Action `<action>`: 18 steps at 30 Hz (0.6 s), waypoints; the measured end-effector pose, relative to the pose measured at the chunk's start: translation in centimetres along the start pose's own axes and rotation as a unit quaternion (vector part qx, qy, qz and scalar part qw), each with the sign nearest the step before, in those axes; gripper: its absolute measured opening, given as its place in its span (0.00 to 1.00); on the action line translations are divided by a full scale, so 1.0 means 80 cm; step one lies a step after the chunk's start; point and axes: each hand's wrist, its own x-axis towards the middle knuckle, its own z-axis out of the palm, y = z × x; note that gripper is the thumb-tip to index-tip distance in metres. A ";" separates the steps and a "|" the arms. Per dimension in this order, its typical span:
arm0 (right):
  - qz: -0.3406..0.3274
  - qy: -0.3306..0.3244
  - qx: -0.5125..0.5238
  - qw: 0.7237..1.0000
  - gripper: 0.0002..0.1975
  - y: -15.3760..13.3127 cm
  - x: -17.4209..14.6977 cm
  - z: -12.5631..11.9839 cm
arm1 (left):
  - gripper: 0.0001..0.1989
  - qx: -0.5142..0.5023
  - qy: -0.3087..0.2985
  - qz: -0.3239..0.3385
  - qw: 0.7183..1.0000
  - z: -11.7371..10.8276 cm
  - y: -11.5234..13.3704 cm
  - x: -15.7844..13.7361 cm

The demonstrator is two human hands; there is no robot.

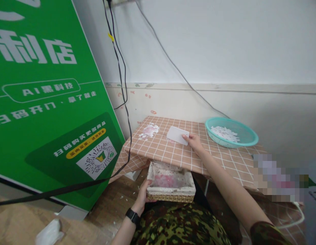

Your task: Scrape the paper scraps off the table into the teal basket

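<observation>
My right hand (195,143) is closed on the right end of a flat white scraper (177,134), whose lower edge is at the tablecloth. A few pinkish bits lie along that edge. My left hand (144,194), below the table's front edge, grips the left side of a cloth-lined wicker basket (170,197). Pink and whitish residue shows on the basket's lining. On the table, left of the scraper, is a pile of white and pink scraps (149,131).
A brown checked tablecloth (158,149) covers the table. A turquoise colander (253,139) at its right holds white strips (224,133). Black cables (127,115) hang at left before a green cabinet (53,136). Small white scraps dot the floor (109,200).
</observation>
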 end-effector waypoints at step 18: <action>0.008 0.115 -0.025 0.993 0.30 0.021 0.019 -0.044 | 0.23 0.018 0.006 0.014 1.000 -0.007 -0.009 0.014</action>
